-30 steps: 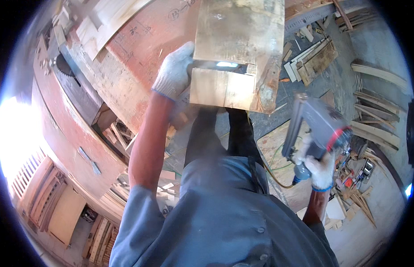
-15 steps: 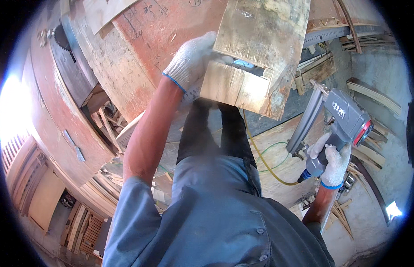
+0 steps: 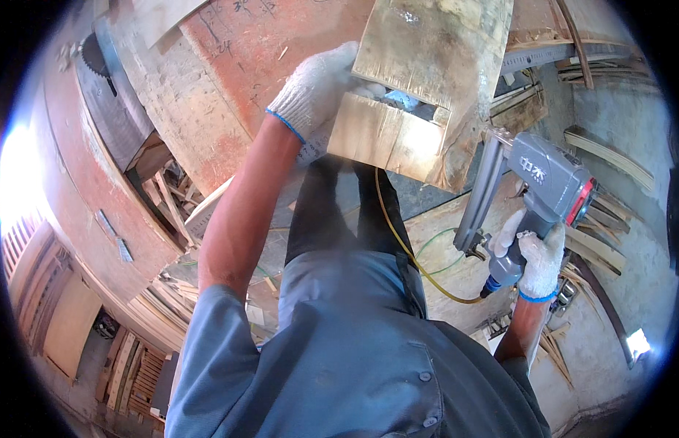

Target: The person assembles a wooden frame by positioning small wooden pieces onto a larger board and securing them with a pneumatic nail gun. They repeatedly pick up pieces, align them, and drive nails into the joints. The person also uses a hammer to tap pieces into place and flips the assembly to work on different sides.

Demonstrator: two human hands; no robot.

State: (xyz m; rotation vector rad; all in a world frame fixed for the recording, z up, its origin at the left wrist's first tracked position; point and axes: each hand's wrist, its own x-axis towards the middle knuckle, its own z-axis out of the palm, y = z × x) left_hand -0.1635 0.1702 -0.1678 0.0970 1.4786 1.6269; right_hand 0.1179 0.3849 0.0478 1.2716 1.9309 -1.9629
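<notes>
My left hand (image 3: 315,87), in a white knit glove with a blue cuff, grips the left side of a wooden piece. Its fingertips show in the slot between a long weathered board (image 3: 427,55) and a short pale board (image 3: 383,139). Something blue is visible inside that slot. To the right, my gloved right hand (image 3: 538,255) is wrapped round the handle of a grey pneumatic nail gun (image 3: 550,175). The gun's nose is close to the right edge of the wooden piece, with its long magazine slanting down. From the handle's base runs a yellow air hose (image 3: 398,241).
A reddish, scuffed worktable (image 3: 230,80) spreads under and left of the boards, with pencil marks on it. At the far left a circular saw blade (image 3: 95,57) sticks up. Wood strips (image 3: 610,157) lie along the right wall. Offcuts and a thin green hose (image 3: 434,248) are on the floor.
The nail gun in my right hand has moved left and slightly up, nearer the boards. My left hand keeps its hold on the wooden piece.
</notes>
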